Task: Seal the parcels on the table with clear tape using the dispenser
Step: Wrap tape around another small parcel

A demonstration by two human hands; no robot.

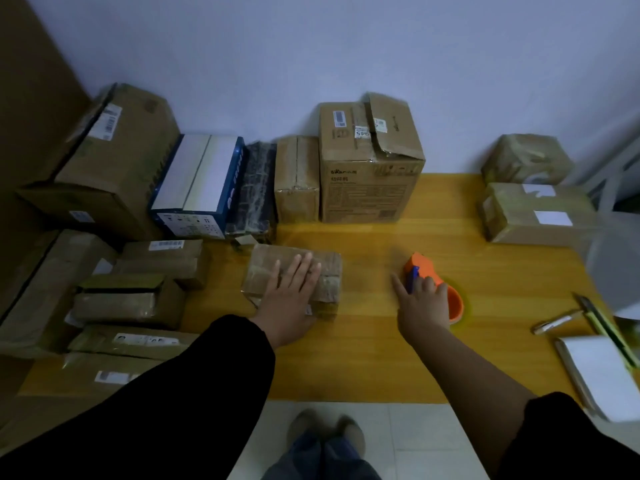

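One wide head-worn view looks steeply down over the table (363,358) toward the wall (311,46), close in.

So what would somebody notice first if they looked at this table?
The bright orange plastic tape dispenser stands out most, right of the middle of the yellow wooden table, with the right hand gripping it. Just left of it, the left hand presses flat on a small brown cardboard parcel. Stacks of brown cardboard boxes crowd the table's left side and back edge.

Orange dispenser (433,282) with blue blade guard, brown parcel (325,268), yellow wooden table (381,358), black sleeves (173,393).
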